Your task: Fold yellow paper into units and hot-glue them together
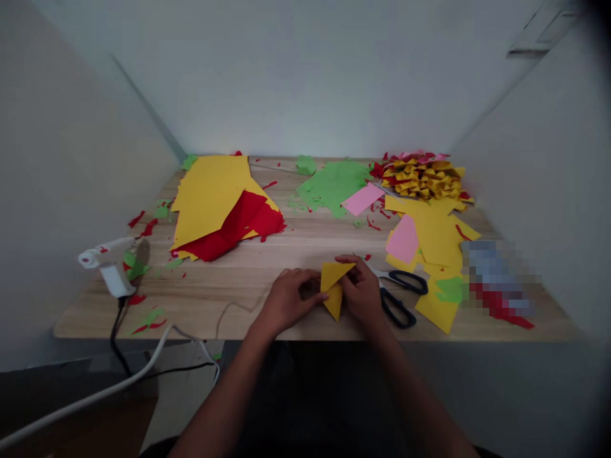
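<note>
Near the front edge of the table, a small piece of yellow paper (334, 280) is pinched between my two hands. It is folded, with one pointed flap toward the upper right and another pointing down. My left hand (291, 294) grips its left side with thumb and fingers. On the other side, my right hand (363, 291) has hold of it, its fingers partly behind the paper. Scissors (400, 299) with dark handles lie just right of my right hand, their blades partly hidden by it.
At left stand a white glue gun (111, 267) and its cable. Large yellow sheets (210, 197) and crumpled red paper (238, 226) lie behind it. Green paper (334, 184), a pile of folded yellow pieces (422, 178), pink paper (403, 239) and yellow offcuts (436, 232) lie farther right.
</note>
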The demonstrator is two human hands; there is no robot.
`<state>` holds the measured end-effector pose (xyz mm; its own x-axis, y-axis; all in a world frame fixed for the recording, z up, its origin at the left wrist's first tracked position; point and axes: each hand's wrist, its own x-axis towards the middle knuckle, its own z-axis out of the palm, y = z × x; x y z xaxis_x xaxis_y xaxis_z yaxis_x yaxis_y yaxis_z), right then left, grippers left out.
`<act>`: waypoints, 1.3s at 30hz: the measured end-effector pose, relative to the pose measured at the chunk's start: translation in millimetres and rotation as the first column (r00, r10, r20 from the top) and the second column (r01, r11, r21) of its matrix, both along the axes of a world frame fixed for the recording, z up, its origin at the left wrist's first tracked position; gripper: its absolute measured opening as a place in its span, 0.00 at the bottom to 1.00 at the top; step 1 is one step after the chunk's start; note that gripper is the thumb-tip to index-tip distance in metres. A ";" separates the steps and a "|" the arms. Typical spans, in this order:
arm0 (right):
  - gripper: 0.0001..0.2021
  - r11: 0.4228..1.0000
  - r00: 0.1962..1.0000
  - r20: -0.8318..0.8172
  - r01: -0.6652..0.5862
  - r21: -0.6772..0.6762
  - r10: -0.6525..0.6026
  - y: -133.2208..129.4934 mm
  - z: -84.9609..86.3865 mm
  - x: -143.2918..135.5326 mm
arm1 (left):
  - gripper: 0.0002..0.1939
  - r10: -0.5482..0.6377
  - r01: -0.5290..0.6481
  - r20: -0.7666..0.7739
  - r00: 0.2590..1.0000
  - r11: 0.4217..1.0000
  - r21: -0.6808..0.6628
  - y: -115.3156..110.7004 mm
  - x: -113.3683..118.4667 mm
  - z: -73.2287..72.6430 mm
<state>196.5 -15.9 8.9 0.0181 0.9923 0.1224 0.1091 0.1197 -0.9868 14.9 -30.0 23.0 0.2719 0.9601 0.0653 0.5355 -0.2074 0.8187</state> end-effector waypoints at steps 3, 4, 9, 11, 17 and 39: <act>0.15 0.999 0.999 0.014 -0.051 0.002 0.051 -1.4 1.3 0.7 | 0.07 0.072 -0.070 0.045 0.996 0.996 -0.055 0.4 0.7 -1.7; 0.17 0.996 0.996 0.021 -0.087 0.006 0.087 -2.3 2.0 0.7 | 0.08 0.114 -0.105 0.108 0.988 0.990 -0.090 0.3 0.8 -2.6; 0.25 0.974 0.967 0.144 -0.219 0.050 0.210 -6.3 3.6 -1.0 | 0.12 0.223 -0.187 0.283 0.933 0.971 -0.150 -0.1 0.1 -3.3; 0.19 0.978 0.966 0.175 -0.202 0.057 0.190 -6.5 3.4 -1.5 | 0.13 0.214 -0.180 0.283 0.935 0.973 -0.142 -0.5 -0.9 -1.2; 0.08 0.996 0.974 0.213 -0.087 0.013 0.082 -5.3 4.1 -0.2 | 0.23 0.071 -0.040 0.256 0.964 0.991 -0.125 -4.2 -3.6 -0.1; 0.17 0.992 0.992 0.027 0.124 -0.009 -0.124 -3.5 3.6 -0.4 | 0.35 0.334 -0.261 0.558 0.759 0.942 -0.209 -1.8 -1.7 -0.5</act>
